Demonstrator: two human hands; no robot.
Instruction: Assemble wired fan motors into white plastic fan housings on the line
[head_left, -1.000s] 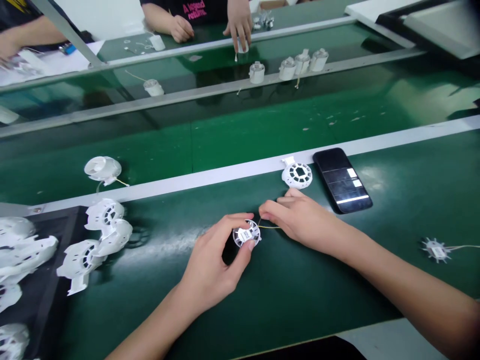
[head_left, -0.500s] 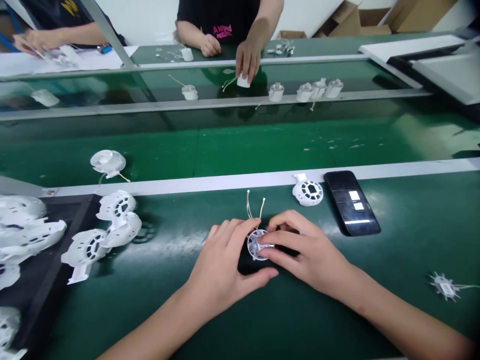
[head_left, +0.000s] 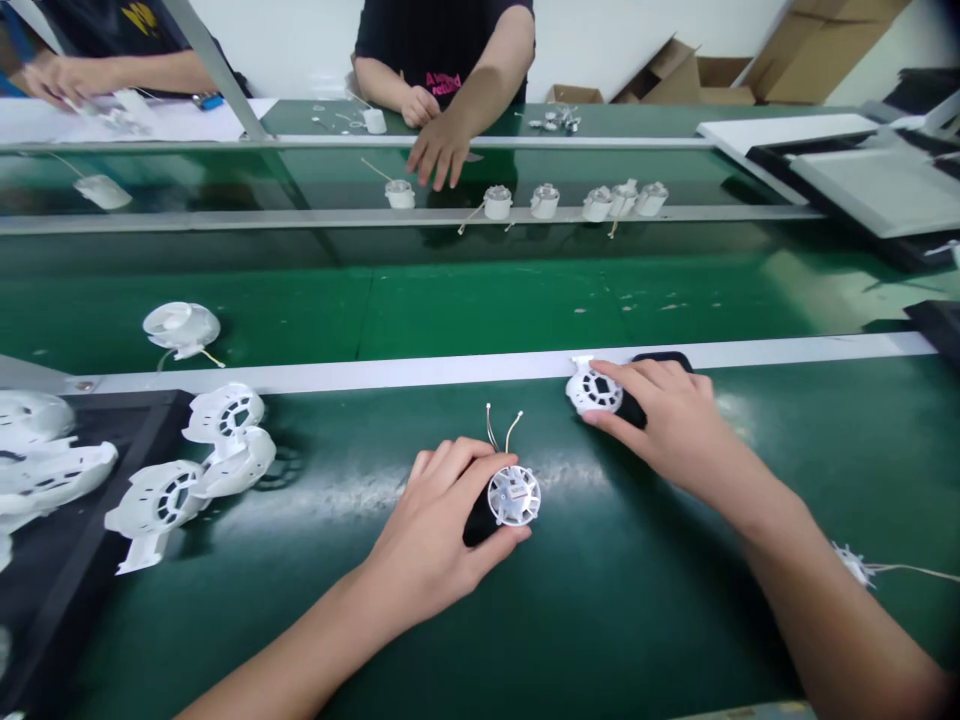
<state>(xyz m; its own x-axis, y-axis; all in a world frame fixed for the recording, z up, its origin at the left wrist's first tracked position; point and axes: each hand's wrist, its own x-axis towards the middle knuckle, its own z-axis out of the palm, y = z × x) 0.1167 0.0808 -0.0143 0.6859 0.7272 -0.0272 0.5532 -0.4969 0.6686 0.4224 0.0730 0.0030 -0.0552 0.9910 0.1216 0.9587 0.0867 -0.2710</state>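
Observation:
My left hand is closed round a black round base with a small white finned disc seated on top. Two thin wires stick up from the disc. My right hand reaches up to the right, and its fingers close on a white round slotted cover beside the grey rail. A black phone lies mostly hidden under that hand.
White fan housings lie at the left, partly on a black tray. Another white part sits on the belt beyond the rail. A spiky white disc with wires lies by my right forearm. Across the belts, other people's hands work near small white caps.
My right hand left the disc and moved up right onto the white slotted cover, hiding the phone. My left hand stays on the base. The worker opposite put a cap down.

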